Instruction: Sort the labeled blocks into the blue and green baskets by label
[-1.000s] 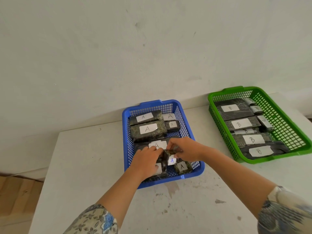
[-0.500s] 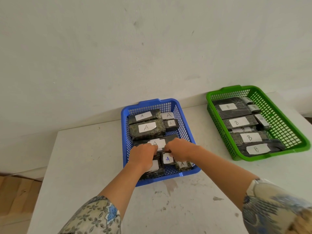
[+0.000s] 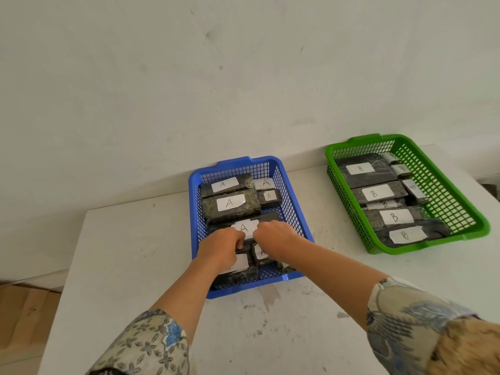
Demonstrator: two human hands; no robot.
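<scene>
Curling inward, left hand (image 3: 220,249) and right hand (image 3: 276,239) are pinching opposite ends of a dark block (image 3: 247,242) lying crosswise between them in the blue basket (image 3: 293,212).

Head camera looks down across the table (image 3: 127,253).

The left hand (image 3: 220,247) and right hand (image 3: 273,239) cover the near blocks (image 3: 238,277) in the blue basket (image 3: 197,220), hiding most labels and any grip; both sleeves (image 3: 146,345) are cut off.
</scene>
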